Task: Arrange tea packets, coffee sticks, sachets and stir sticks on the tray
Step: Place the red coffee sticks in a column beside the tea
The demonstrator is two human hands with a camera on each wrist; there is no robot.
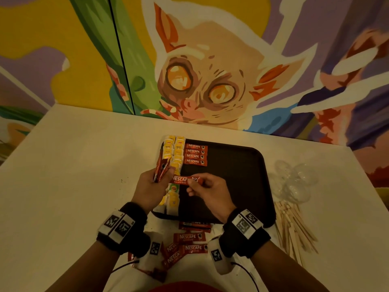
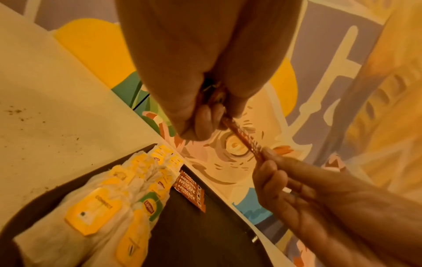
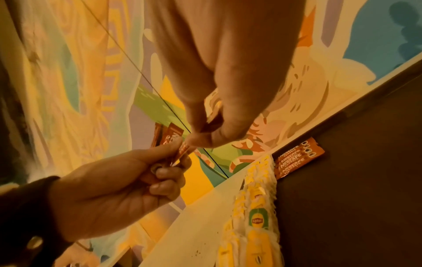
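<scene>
**Coffee stick held over tray, both hands busy**

Head view, center of frame: the right hand [image 1: 207, 191] pinches one red coffee stick [image 1: 183, 179] by its right end, thumb and forefinger closed on it, other fingers curled under. Stick lies level, label up, above the tray's left part, its left end close to the left hand [image 1: 150, 187]. Cannot tell from the head view whether the left hand touches that stick; in the left wrist view it runs from the left fingertips [image 2: 206, 117] to the right hand.

Left hand is curled round a small bundle of coffee sticks [image 1: 161, 168], which fan up and left past the tray's left edge.

The dark tray [image 1: 235, 171] sits mid-table. Along its left edge, top to bottom of frame: two columns of yellow tea packets [image 1: 175, 148], w/ one green-labelled one lower down. Just right of them, upper-left corner of tray: four placed coffee sticks [image 1: 195, 154] stacked in a neat row, labels up.

Below the tray, btwn the wrists: loose coffee sticks [image 1: 190, 242] on the white table [image 1: 73, 165]. Right of tray: a heap of wooden stir sticks [image 1: 294, 228], and above them clear plastic items [image 1: 294, 180], too blurred to identify.
</scene>
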